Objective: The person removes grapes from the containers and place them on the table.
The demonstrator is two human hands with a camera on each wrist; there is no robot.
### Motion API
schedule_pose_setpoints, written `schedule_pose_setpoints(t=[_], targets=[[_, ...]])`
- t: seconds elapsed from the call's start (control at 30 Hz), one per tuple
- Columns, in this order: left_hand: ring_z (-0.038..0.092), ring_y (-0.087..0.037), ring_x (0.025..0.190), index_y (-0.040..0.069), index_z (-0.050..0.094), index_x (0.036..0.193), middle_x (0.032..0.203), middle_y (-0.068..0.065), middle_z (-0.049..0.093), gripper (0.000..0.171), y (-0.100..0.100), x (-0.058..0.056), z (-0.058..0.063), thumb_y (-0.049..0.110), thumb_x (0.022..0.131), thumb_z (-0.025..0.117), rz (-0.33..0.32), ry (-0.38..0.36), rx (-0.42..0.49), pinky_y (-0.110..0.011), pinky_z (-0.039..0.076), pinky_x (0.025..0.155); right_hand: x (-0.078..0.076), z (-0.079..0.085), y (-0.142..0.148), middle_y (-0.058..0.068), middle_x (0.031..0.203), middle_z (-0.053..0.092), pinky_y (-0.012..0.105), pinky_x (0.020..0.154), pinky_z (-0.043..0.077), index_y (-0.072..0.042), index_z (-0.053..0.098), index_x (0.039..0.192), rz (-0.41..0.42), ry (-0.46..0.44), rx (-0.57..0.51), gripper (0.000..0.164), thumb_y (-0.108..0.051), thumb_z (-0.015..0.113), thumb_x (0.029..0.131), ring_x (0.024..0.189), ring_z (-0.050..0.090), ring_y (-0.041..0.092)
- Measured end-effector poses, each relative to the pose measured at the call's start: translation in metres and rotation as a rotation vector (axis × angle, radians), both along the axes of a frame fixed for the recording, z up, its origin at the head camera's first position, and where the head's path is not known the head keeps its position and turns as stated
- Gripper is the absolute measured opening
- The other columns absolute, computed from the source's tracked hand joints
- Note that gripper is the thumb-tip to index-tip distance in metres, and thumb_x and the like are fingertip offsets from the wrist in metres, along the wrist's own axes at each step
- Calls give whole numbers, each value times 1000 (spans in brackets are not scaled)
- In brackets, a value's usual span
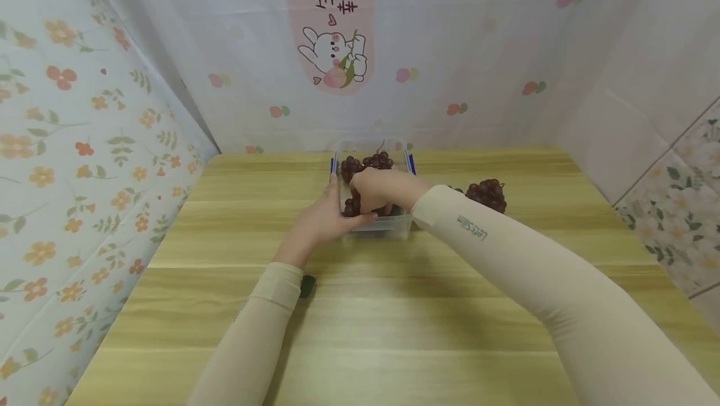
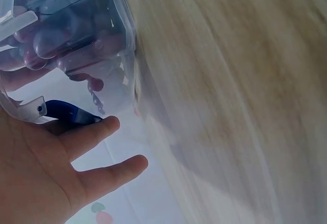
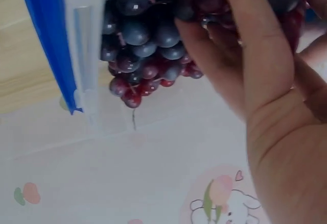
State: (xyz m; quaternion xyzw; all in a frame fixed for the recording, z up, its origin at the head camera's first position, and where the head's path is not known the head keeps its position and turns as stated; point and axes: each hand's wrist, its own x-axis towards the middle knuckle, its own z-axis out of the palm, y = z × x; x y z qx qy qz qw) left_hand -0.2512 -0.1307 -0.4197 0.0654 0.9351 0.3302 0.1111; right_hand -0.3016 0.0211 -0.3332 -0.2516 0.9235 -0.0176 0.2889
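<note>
A clear plastic box (image 1: 377, 226) with blue side latches stands toward the far side of the table. Bunches of dark red grapes (image 1: 378, 159) lie inside it. My left hand (image 1: 323, 215) holds the box's near left corner, thumb along the front rim; in the left wrist view two fingers stick out straight beside a blue latch (image 2: 64, 110). Reaching down into the box, my right hand (image 1: 385, 187) grips a bunch of grapes, partly hidden by its fingers. In the right wrist view another grape bunch (image 3: 148, 45) shows beside these fingers.
Another bunch of grapes (image 1: 488, 195) rests on the wooden table (image 1: 427, 337) to the right of the box, partly behind my right forearm. A small dark green object (image 1: 307, 286) sits by my left wrist. A printed cloth (image 1: 450, 50) hangs behind the table.
</note>
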Motion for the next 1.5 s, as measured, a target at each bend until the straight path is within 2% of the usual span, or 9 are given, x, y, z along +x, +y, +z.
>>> schedule_pose_setpoints(t=[0.17,0.37,0.53,0.73,1.0,1.17,1.3,1.5], targets=[[35,-42,159,19,-22,169,181,-12,2,152,1,1,-2,100,70,61,14,-10,-2,-61,49,116,-1,-2,6,12,150,60,42,80,67,-15,60,149,38,-47,-34,47,-13,68,103,81,76,21],[43,-43,155,21,-23,169,181,-10,2,152,2,2,-1,103,69,58,8,-16,-7,-60,54,108,-4,-3,9,12,152,59,42,81,68,-16,57,152,58,-67,-35,51,-6,64,103,84,77,22],[37,-41,159,19,-23,168,181,-12,2,153,0,1,-1,102,69,58,-1,-6,-10,-60,49,115,-6,-4,4,14,149,60,45,82,67,-14,57,149,76,-75,-30,50,-1,64,102,84,76,24],[28,-38,163,17,-23,168,181,-12,0,153,-1,-1,0,101,70,59,-11,10,-12,-60,44,121,-6,-5,0,13,138,66,46,82,67,-12,59,142,104,-55,-15,42,-3,67,102,82,78,25],[31,-40,161,16,-23,168,181,-13,-1,150,-1,-1,3,98,74,60,-13,9,-7,-59,46,119,-7,-11,0,14,140,64,43,79,67,-11,59,139,91,-22,-40,40,-4,68,101,87,78,28],[33,-40,160,15,-22,169,180,-13,2,152,-1,-1,0,100,72,59,-12,8,-23,-59,47,118,-6,-14,2,14,141,63,46,81,67,-11,59,139,75,-31,-56,40,-5,69,101,90,78,30],[38,-40,158,14,-21,169,180,-14,5,152,0,-2,-2,101,72,58,-11,19,-34,-59,50,115,-4,-15,1,14,138,65,45,79,67,-11,59,139,69,-21,-51,39,-6,68,102,86,78,29],[42,-40,156,15,-21,169,180,-14,6,151,1,0,0,99,73,60,-4,19,-35,-57,53,110,-2,-16,-2,14,130,69,36,66,65,-10,60,138,83,16,-31,33,-7,62,105,74,76,24]])
